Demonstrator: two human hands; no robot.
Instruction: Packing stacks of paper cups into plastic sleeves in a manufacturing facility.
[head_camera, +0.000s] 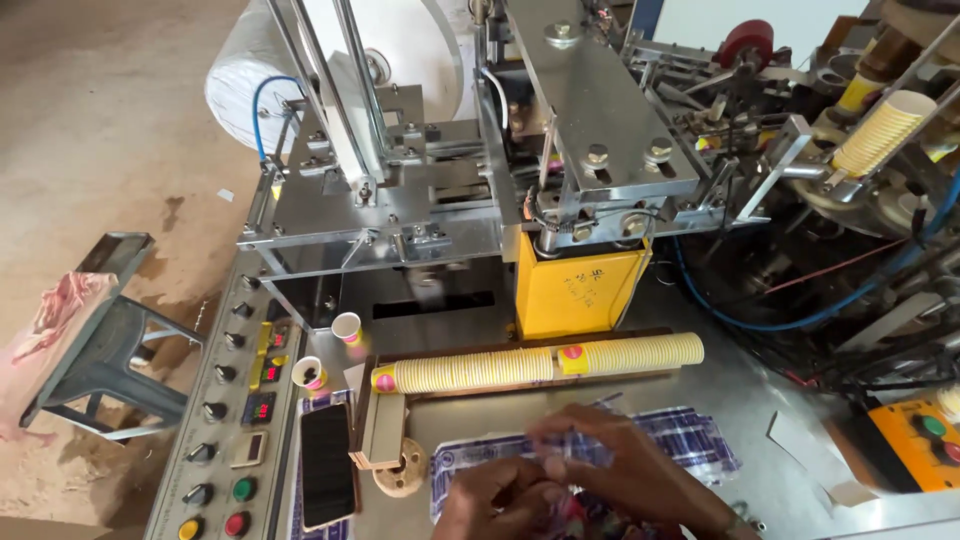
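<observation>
- Left hand (500, 500): at the near edge of the machine deck (740, 400), fingers curled inward against the right hand; what it grips is blurred, so the hold cannot be told.
- Right hand (610, 460): just beside the left, fingertips pressed together on a thin clear film (570, 450); the pinch point is blurred by motion.
- Wrappers (690, 440): flat blue-and-white printed plastic sheets lying on the deck under both hands, near the near edge.
- Cup stack (540, 366): long row of nested yellow paper cups lying on its side across the deck middle, just beyond the hands, resting in a wooden tray (385, 420).
- Loose cups: one (346, 327) upright and one (310, 373) tilted, at the deck's left side, beside the control panel.
- Phone (327, 465): dark, face up, at the deck's near-left corner.
- Control panel (230, 420): along the left edge, with knobs, red displays, and green, red and yellow buttons.
- Yellow box (575, 295): upright at the deck's far middle, beneath the steel mechanism (600, 120).
- Paper roll (400, 40): white, at the far left of the machine.
- Second cup stack (885, 130): slanted in a chute at the far right.
- Stool (100, 340): grey, on the floor left of the machine, pink cloth (55, 310) draped over it.
</observation>
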